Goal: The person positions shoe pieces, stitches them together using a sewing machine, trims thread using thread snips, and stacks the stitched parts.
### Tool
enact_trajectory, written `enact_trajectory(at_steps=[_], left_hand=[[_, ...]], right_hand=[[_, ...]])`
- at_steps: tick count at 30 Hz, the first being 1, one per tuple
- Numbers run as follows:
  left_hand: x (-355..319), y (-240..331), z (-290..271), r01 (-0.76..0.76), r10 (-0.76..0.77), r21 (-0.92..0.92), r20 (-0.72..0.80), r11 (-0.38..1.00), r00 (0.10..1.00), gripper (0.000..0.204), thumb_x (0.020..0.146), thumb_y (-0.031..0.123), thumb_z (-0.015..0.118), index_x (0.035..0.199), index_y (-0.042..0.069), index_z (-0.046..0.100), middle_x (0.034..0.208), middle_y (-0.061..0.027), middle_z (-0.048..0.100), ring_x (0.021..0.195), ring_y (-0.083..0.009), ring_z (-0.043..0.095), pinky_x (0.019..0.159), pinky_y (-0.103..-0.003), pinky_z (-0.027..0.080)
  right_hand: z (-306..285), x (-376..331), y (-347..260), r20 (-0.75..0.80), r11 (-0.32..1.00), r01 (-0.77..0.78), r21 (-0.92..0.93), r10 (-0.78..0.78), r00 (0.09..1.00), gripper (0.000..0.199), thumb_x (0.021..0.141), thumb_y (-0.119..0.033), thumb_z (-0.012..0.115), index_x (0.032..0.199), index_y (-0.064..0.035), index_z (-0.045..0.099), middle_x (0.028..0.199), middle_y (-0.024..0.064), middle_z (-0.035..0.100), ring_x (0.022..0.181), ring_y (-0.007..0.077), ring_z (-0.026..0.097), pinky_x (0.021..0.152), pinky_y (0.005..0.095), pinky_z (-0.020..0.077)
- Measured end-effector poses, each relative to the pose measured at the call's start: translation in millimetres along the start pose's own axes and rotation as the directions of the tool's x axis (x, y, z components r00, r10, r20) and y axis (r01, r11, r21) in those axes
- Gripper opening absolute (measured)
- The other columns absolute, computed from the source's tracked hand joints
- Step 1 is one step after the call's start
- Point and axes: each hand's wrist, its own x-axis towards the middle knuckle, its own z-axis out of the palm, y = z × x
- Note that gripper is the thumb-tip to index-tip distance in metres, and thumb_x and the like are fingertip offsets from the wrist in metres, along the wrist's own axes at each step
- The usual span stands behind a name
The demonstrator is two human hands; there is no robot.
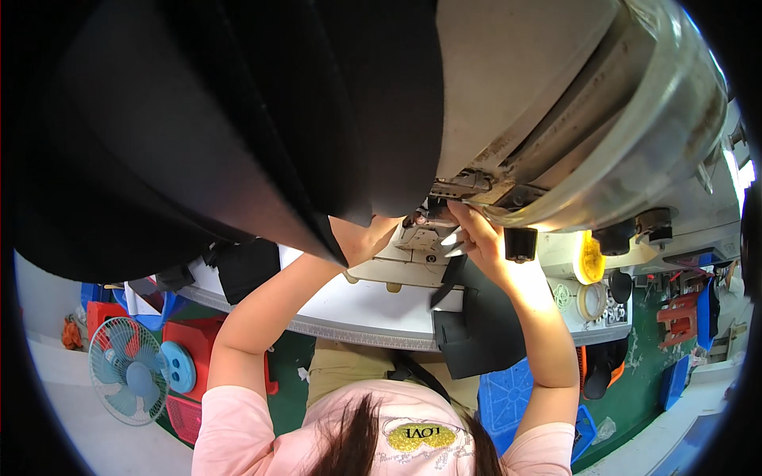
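Observation:
A sewing machine (532,95) looms over the upper right, and its needle area (425,218) lies between my hands. My left hand (365,238) rests left of the needle area. Large black sheets (373,103) close to the camera cover part of it, and its fingers are hidden. To the right of the needle area, my right hand (480,242) has its fingers bent, the forefinger reaching beneath the machine head. What its fingertips hold, if anything, is too small to tell. Below it, a black fabric piece (484,325) drapes over the table's front edge.
The white table (333,297) has a ruler-marked edge. Black pieces (248,270) lie on its left part; a roll of tape (591,301) sits at right. A blue fan (131,373) and red stool (210,341) stand at left, a blue crate (508,397) by my legs.

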Motion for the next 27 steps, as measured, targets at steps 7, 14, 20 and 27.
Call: enact_trajectory(at_steps=[7,14,20,27], left_hand=[[-19,-2,-9,-0.198,0.179,0.141,0.135,0.970,0.974,0.027,0.081,0.009,0.064,0.107,0.005,0.062,0.110,-0.0089,0.063,0.094,-0.0231,0.063,0.073,-0.035,0.054],[-10,-6,-28,0.076,-0.191,0.209,0.615,0.975,0.765,0.021,0.074,0.007,0.069,0.095,0.004,0.068,0.111,-0.0074,0.061,0.090,-0.0249,0.064,0.070,-0.035,0.054],[27,6,-62,-0.214,0.095,0.075,0.722,0.974,0.686,0.020,0.089,0.015,0.061,0.106,0.007,0.064,0.108,-0.0082,0.066,0.089,-0.0297,0.064,0.081,-0.038,0.049],[45,-12,-69,0.552,-0.394,0.099,0.803,0.828,0.446,0.029,0.096,0.025,0.054,0.120,0.010,0.059,0.119,-0.0074,0.062,0.109,-0.0256,0.059,0.092,-0.040,0.045]], right_hand=[[-7,-22,-34,0.161,0.969,0.143,0.204,-0.177,0.971,0.055,0.066,-0.009,0.073,0.119,-0.0064,0.060,0.117,0.0102,0.063,0.073,0.0259,0.069,0.056,0.0329,0.0541],[9,-25,-34,0.397,0.999,0.050,-0.003,-0.045,0.917,0.042,0.068,-0.001,0.071,0.110,-0.0024,0.063,0.087,0.0078,0.060,0.072,0.0246,0.065,0.059,0.0352,0.0538],[-13,-17,-29,-0.035,0.958,-0.056,0.282,0.069,0.997,0.036,0.076,0.013,0.061,0.106,-0.0059,0.062,0.083,0.0063,0.061,0.069,0.0185,0.064,0.056,0.0294,0.0503],[12,2,-15,-0.043,0.928,-0.097,0.360,0.120,0.992,0.032,0.073,0.022,0.061,0.097,0.0005,0.057,0.083,0.0094,0.060,0.071,0.0201,0.063,0.059,0.0285,0.0501]])
